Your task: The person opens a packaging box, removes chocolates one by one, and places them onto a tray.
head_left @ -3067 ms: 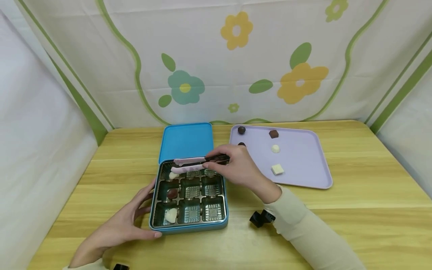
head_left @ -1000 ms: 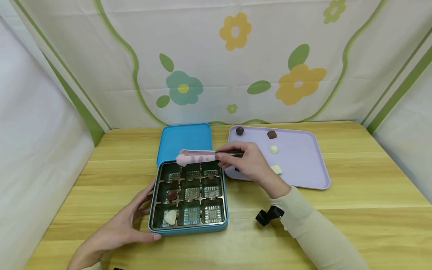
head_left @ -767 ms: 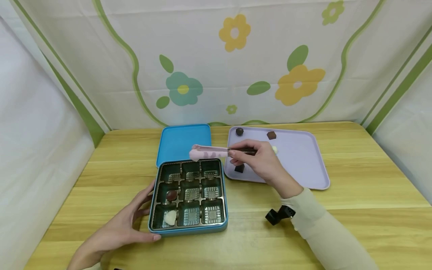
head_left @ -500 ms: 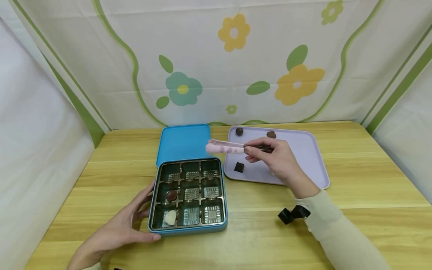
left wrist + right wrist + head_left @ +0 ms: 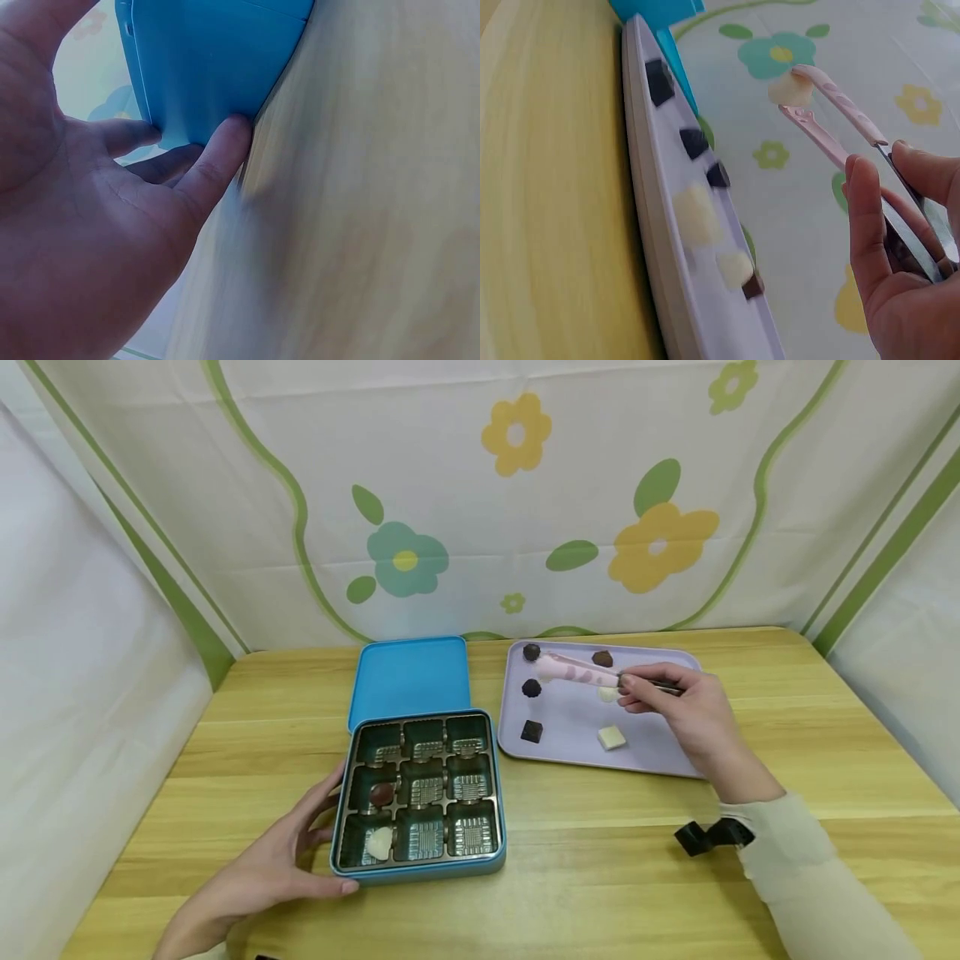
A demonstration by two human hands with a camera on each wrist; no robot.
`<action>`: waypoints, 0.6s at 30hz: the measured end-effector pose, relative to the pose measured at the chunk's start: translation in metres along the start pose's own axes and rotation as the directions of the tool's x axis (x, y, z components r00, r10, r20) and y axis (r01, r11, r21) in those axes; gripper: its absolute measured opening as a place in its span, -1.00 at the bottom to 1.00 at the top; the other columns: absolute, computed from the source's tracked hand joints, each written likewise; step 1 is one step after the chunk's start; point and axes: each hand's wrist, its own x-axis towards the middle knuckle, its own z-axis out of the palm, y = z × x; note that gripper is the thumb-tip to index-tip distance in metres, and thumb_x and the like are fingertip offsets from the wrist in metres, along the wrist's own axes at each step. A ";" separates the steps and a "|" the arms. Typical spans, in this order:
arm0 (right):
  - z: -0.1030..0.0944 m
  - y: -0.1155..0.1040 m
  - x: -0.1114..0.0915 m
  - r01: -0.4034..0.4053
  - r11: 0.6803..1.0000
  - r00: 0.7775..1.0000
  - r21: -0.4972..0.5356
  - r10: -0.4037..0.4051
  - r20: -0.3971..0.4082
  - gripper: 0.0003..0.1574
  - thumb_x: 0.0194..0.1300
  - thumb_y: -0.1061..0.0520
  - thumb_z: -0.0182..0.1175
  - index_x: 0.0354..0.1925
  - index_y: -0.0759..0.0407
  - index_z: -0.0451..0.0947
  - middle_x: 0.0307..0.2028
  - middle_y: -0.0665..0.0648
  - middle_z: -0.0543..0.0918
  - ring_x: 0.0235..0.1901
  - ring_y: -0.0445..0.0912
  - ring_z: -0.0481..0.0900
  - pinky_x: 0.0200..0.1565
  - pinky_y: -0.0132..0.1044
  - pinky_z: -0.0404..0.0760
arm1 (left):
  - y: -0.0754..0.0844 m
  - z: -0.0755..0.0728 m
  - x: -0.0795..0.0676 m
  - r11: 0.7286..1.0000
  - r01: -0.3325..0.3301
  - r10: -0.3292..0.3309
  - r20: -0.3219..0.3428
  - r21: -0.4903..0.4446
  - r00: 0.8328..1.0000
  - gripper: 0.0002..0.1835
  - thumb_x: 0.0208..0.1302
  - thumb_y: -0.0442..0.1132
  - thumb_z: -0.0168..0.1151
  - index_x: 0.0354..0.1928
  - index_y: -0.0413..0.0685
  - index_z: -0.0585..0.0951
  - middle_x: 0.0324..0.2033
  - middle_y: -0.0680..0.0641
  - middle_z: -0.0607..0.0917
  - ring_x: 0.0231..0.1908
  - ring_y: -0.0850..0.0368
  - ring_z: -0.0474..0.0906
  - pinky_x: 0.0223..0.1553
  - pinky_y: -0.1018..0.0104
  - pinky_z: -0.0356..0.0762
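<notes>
Several fingertips of my left hand [image 5: 281,860] press the left side of a blue tin [image 5: 217,67], and the thumb lies at its front corner. A divided tray inside bears a brown chocolate [image 5: 382,793] in the middle-left compartment and a white shell-like chocolate [image 5: 379,842] in the front-left one. My right hand [image 5: 693,706] holds pink-tipped tongs [image 5: 581,672] above the lilac tray [image 5: 667,752]. Between the tong tips, a pale white chocolate [image 5: 790,90] shows in the right wrist view.
Dark chocolates [image 5: 532,731] line the tray's left side. A white square chocolate [image 5: 611,737], a round white one [image 5: 607,694] and a brown one [image 5: 602,658] form another column. Behind the tin lies a blue lid [image 5: 408,681]. A flowered cloth [image 5: 465,485] hangs behind the table.
The tongs have lifted the white chocolate out of the tin's back-left compartment. My right hand has carried them rightward over the tray. The left hand has stayed at the tin.
</notes>
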 end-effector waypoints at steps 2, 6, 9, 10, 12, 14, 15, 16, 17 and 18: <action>-0.011 0.002 -0.002 -0.013 0.999 0.999 0.040 0.014 -0.030 -0.75 0.40 0.18 0.47 -0.02 0.29 0.79 -0.25 0.00 0.86 -0.33 -0.19 0.85 -0.14 -0.34 0.81 | 0.000 0.000 0.000 1.000 -0.003 0.003 0.001 -0.001 1.000 0.40 0.15 -0.30 0.65 0.75 0.51 -0.16 0.72 -0.30 -0.08 0.53 -0.58 0.16 0.20 0.41 0.61; -0.032 0.007 -0.005 -0.033 0.994 0.996 0.100 0.042 -0.080 -0.80 0.37 0.23 0.48 -0.05 0.26 0.81 -0.26 0.02 0.87 -0.35 -0.17 0.86 -0.15 -0.32 0.81 | -0.001 0.000 0.001 1.000 -0.014 0.014 0.004 0.006 1.000 0.40 0.15 -0.30 0.65 0.76 0.50 -0.16 0.71 -0.31 -0.07 0.51 -0.59 0.17 0.19 0.38 0.63; -0.047 0.010 -0.006 -0.047 0.991 0.992 0.126 0.061 -0.111 -0.82 0.36 0.26 0.48 -0.06 0.22 0.82 -0.27 0.03 0.89 -0.36 -0.16 0.87 -0.16 -0.32 0.81 | -0.002 -0.001 0.001 1.000 -0.023 0.023 0.000 0.017 1.000 0.40 0.15 -0.31 0.65 0.76 0.49 -0.17 0.71 -0.31 -0.06 0.51 -0.59 0.18 0.18 0.36 0.64; -0.052 0.011 -0.006 -0.049 0.990 0.991 0.135 0.066 -0.121 -0.82 0.36 0.27 0.48 -0.07 0.22 0.82 -0.26 0.03 0.89 -0.36 -0.15 0.87 -0.16 -0.32 0.81 | -0.002 -0.001 0.000 1.000 -0.025 0.025 -0.001 0.020 1.000 0.40 0.16 -0.31 0.64 0.76 0.49 -0.17 0.71 -0.32 -0.06 0.50 -0.59 0.19 0.18 0.36 0.65; -0.062 0.012 -0.007 -0.052 0.991 0.986 0.123 0.070 -0.152 -0.83 0.36 0.24 0.48 -0.07 0.20 0.83 -0.26 0.02 0.90 -0.35 -0.16 0.87 -0.16 -0.34 0.81 | -0.003 -0.001 0.001 1.000 -0.026 0.026 0.001 0.018 1.000 0.40 0.16 -0.31 0.64 0.76 0.49 -0.18 0.70 -0.32 -0.06 0.49 -0.60 0.20 0.17 0.34 0.66; -0.071 0.014 -0.008 -0.058 0.993 0.980 0.099 0.075 -0.186 -0.82 0.36 0.21 0.49 -0.07 0.17 0.84 -0.26 0.01 0.90 -0.34 -0.18 0.87 -0.15 -0.36 0.80 | -0.002 -0.001 0.001 1.000 -0.022 0.022 0.002 0.017 1.000 0.39 0.16 -0.31 0.63 0.76 0.49 -0.18 0.70 -0.32 -0.05 0.48 -0.59 0.22 0.16 0.34 0.66; -0.076 0.015 -0.009 -0.065 0.994 0.977 0.092 0.083 -0.199 -0.82 0.36 0.20 0.49 -0.07 0.16 0.84 -0.26 0.01 0.90 -0.33 -0.19 0.87 -0.15 -0.37 0.80 | -0.002 -0.001 0.001 1.000 -0.017 0.017 0.003 0.016 1.000 0.39 0.17 -0.31 0.63 0.76 0.50 -0.18 0.70 -0.32 -0.06 0.48 -0.59 0.23 0.16 0.34 0.66; -0.081 0.016 -0.009 -0.073 0.994 0.973 0.081 0.088 -0.215 -0.82 0.36 0.19 0.50 -0.07 0.15 0.84 -0.26 0.00 0.90 -0.33 -0.20 0.86 -0.15 -0.38 0.80 | -0.002 -0.001 0.001 1.000 -0.011 0.011 0.002 0.016 1.000 0.39 0.16 -0.30 0.64 0.75 0.52 -0.17 0.70 -0.32 -0.05 0.48 -0.57 0.25 0.16 0.34 0.66; -0.086 0.017 -0.010 -0.082 0.994 0.969 0.073 0.097 -0.229 -0.82 0.35 0.17 0.50 -0.08 0.13 0.84 -0.27 -0.01 0.89 -0.33 -0.21 0.86 -0.15 -0.39 0.79 | -0.001 -0.001 0.001 1.000 -0.013 0.013 0.004 0.018 1.000 0.39 0.17 -0.30 0.64 0.75 0.51 -0.17 0.70 -0.33 -0.05 0.48 -0.57 0.26 0.16 0.35 0.66; -0.091 0.018 -0.010 -0.087 0.992 0.966 0.088 0.105 -0.234 -0.82 0.35 0.18 0.50 -0.08 0.13 0.84 -0.28 0.00 0.90 -0.33 -0.21 0.86 -0.15 -0.39 0.80 | -0.001 -0.001 0.000 1.000 -0.015 0.014 0.006 0.020 1.000 0.39 0.18 -0.30 0.63 0.75 0.51 -0.18 0.70 -0.34 -0.05 0.47 -0.56 0.27 0.15 0.35 0.65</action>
